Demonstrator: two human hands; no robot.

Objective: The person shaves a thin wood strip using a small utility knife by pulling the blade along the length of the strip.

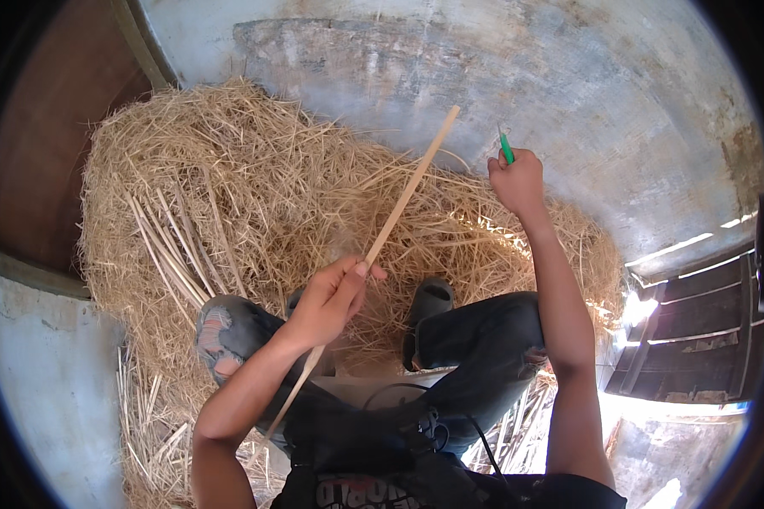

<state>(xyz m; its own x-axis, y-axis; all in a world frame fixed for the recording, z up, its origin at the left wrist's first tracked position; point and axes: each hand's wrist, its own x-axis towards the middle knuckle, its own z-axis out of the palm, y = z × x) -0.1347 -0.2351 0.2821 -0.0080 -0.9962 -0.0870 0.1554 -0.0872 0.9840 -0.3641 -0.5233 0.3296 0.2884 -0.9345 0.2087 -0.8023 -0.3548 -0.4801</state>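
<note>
A long pale bamboo strip slants up and to the right across the middle of the view, its lower end running down past my left thigh. My left hand grips it below its middle, thumb lying along the strip. Out to the right and farther away, my right hand is closed round a small knife with a green handle. The thin blade points up toward the wall and is hard to make out. A wide gap separates the knife from the strip.
A deep heap of straw spreads before my feet, with several cut strips lying on it beside my left knee. Behind stands a worn grey-blue wall. Dark wooden slats are at the right. More sticks lie at lower left.
</note>
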